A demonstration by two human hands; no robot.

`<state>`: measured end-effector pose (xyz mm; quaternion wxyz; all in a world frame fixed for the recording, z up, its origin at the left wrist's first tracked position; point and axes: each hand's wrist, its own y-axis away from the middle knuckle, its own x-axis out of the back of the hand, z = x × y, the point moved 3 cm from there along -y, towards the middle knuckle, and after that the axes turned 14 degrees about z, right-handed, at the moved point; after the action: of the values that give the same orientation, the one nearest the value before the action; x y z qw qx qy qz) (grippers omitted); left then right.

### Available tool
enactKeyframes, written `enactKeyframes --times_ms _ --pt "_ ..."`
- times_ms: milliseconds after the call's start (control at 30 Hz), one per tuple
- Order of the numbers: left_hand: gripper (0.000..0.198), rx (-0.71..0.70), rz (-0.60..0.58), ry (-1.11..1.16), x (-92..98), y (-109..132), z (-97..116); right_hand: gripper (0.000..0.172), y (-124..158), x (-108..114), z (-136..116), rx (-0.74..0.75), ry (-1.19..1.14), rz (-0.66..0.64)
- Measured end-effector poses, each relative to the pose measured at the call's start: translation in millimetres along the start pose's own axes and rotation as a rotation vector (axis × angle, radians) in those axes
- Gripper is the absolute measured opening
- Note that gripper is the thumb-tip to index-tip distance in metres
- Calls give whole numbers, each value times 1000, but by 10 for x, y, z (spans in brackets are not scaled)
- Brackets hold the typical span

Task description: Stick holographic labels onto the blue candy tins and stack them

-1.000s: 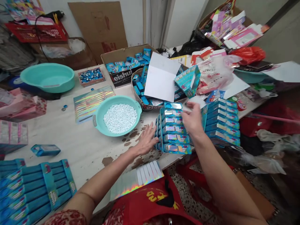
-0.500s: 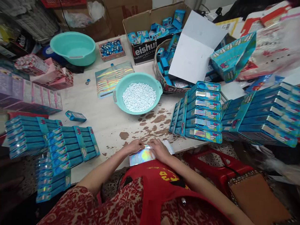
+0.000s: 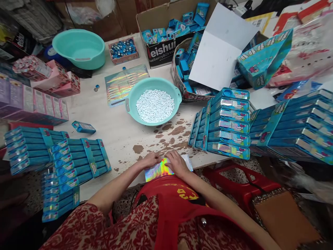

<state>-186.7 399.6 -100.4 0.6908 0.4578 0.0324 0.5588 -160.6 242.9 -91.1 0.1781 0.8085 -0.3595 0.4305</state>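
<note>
At the near table edge, against the red apron, lies a shiny rainbow holographic sheet (image 3: 154, 173). My left hand (image 3: 151, 160) is closed, its fingers bent at the sheet's upper edge. Close beside it, my right hand (image 3: 177, 164) rests across the sheet with its fingers curled down on it. Both sets of fingertips are partly hidden, so the exact grip is hard to see. A pale end of the sheet sticks out to the right of my right hand. Beyond my hands stands a turquoise basin (image 3: 133, 116) full of small white candies (image 3: 155, 106).
Banded stacks of blue candy packs (image 3: 221, 125) stand at right, with more blue packs (image 3: 80, 161) at left. Another holographic sheet (image 3: 111, 83) lies behind the basin. Cardboard boxes (image 3: 162, 53), a small box of blue caps (image 3: 125, 60) and a second basin (image 3: 78, 34) stand farther back.
My hands stay at the sheet with only slight finger movement. The sheet's reflection has turned from pale to bright yellow and rainbow. The whole view has shifted slightly.
</note>
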Motion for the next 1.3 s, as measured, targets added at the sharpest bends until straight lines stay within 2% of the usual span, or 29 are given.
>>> enactKeyframes --times_ms 67,200,333,500,600,667,733,800,867,933,1000,1067,1200,1300 --pt "10 27 -7 21 -17 -9 -25 38 3 -40 -2 35 26 -21" --pt "11 65 -3 55 -50 -13 -68 35 91 -123 10 152 60 -107" --pt "14 63 22 60 -56 -43 -79 31 154 -134 42 219 55 -96" --pt "11 41 14 23 -48 -98 -79 4 66 -50 -18 144 4 -48" --pt "12 3 56 -31 2 -37 -9 9 4 167 -126 33 -105 16" --pt "20 -71 161 30 81 71 133 11 -16 409 -204 -52 -195 101" --pt "35 -193 208 258 162 229 362 12 -19 691 -283 -112 -270 189" --pt "45 -302 106 515 211 405 629 11 -13 969 -359 -147 -327 273" --pt "40 -318 -35 613 239 553 861 11 -5 1213 -423 -167 -357 363" --pt "30 -257 -92 622 288 648 1021 11 3 1410 -470 -173 -353 460" --pt "30 -227 -103 632 374 713 1148 8 15 1563 -506 -160 -321 550" --pt "30 -278 -116 633 483 778 1290 4 37 1696 -540 -129 -274 645" --pt "28 -428 -87 598 707 855 1628 17 77 1952 -594 -63 -195 846" --pt "22 -507 -61 537 829 728 1892 11 19 2148 -492 -173 -169 979"
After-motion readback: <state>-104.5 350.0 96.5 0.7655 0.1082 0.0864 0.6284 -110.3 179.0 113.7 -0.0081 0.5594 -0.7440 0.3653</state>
